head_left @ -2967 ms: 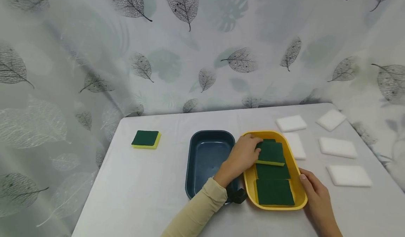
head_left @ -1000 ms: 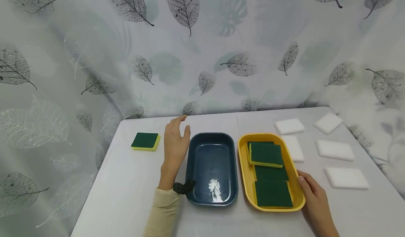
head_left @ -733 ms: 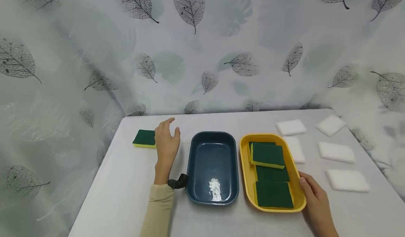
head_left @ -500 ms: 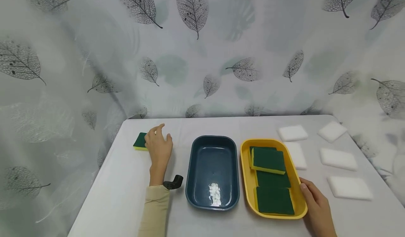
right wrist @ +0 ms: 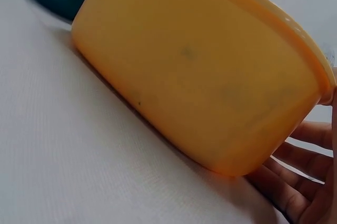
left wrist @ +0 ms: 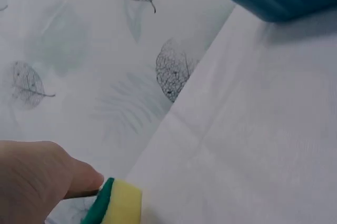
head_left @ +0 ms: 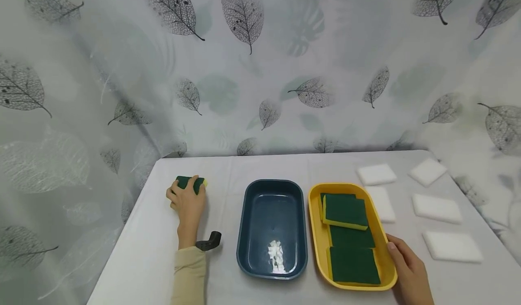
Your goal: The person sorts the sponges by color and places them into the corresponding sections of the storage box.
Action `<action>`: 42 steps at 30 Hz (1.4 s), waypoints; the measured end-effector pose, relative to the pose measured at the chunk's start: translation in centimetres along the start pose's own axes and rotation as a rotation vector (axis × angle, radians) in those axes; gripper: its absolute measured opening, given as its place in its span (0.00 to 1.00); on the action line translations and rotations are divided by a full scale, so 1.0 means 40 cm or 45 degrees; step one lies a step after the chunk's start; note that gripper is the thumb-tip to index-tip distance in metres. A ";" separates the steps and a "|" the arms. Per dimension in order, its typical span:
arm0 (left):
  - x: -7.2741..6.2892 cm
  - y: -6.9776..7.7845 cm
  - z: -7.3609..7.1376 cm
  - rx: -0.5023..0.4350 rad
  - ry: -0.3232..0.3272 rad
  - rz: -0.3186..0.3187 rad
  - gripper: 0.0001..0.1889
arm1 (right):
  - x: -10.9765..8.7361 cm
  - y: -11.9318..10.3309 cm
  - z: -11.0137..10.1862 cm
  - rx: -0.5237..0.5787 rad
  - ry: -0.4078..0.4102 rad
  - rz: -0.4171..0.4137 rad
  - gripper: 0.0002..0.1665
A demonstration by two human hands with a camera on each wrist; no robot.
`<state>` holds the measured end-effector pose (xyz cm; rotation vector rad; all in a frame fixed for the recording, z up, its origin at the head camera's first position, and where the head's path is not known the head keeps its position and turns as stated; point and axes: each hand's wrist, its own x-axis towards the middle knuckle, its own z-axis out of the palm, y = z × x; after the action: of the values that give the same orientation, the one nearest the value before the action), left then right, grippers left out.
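At the table's far left, my left hand [head_left: 190, 204] grips a green-and-yellow scouring sponge [head_left: 185, 181], its fingers spread over the green top. In the left wrist view the thumb meets the green layer of the sponge [left wrist: 122, 204]. My right hand [head_left: 410, 269] holds the near right side of a yellow bin [head_left: 319, 250], thumb at the rim. The right wrist view shows several fingers along the outside of the bin [right wrist: 200, 66]. Inside it lie several more sponges [head_left: 353, 265], green side up, one overlapping others. Between the hands stands a dark blue bin [head_left: 272, 228] with nothing in it.
Several white foam pads [head_left: 452, 246] lie on the white-covered table [head_left: 142, 259] right of the yellow bin. A leaf-patterned curtain [head_left: 260, 69] hangs behind the table and along its left side. A black band [head_left: 209, 240] sits on my left wrist.
My left hand has left the sponges in the yellow bin, crossed leftward over the blue bin and taken hold of the lone sponge. My right hand stays on the yellow bin.
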<state>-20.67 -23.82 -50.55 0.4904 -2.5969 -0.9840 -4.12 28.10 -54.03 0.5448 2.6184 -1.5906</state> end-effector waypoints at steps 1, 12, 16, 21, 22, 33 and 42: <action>0.002 -0.006 -0.001 -0.001 -0.008 -0.005 0.22 | -0.001 0.001 0.001 0.007 0.001 -0.009 0.38; -0.003 -0.025 0.010 -0.063 0.045 -0.018 0.19 | -0.003 -0.005 0.001 0.146 -0.042 0.034 0.39; -0.005 -0.040 -0.004 -0.101 0.018 -0.017 0.20 | -0.015 0.000 0.007 0.307 -0.082 0.057 0.39; -0.007 -0.070 -0.035 -0.093 -0.139 -0.048 0.24 | -0.032 0.003 0.010 0.252 -0.092 0.094 0.42; -0.007 -0.077 -0.040 -0.090 -0.170 -0.051 0.25 | -0.034 0.003 0.009 0.237 -0.089 0.094 0.42; 0.016 -0.095 -0.068 -0.098 -0.337 0.041 0.35 | -0.022 -0.006 -0.013 0.143 -0.039 0.037 0.39; 0.021 -0.139 -0.095 -0.053 -0.386 -0.008 0.41 | -0.011 -0.009 0.006 0.205 -0.069 0.012 0.37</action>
<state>-18.74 -30.27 -51.50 0.3623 -2.8323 -1.1940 -3.84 27.65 -53.75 0.5121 2.4602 -1.7978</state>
